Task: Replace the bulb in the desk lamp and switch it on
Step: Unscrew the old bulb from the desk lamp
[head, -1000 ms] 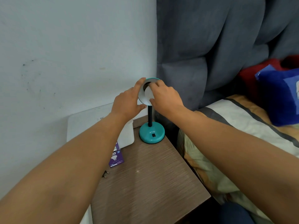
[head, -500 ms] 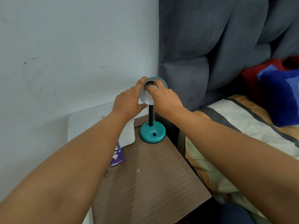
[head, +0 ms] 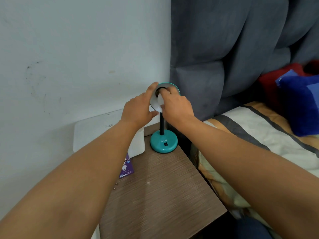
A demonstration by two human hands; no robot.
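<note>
While left hand (head: 138, 111) wraps rim of round teal lamp shade (head: 170, 87) to brace it against twisting, right hand (head: 176, 107) reaches inside, fingers pinched round white bulb (head: 160, 100) seated at dark socket. Judged step: turning bulb; in or out, cannot tell. Teal round lamp base (head: 163, 142) with black switch (head: 165, 144) stands at back of brown wood-grain bedside table (head: 162, 195), switch untouched. Purple bulb box (head: 126, 168) lies near, beside left forearm.
</note>
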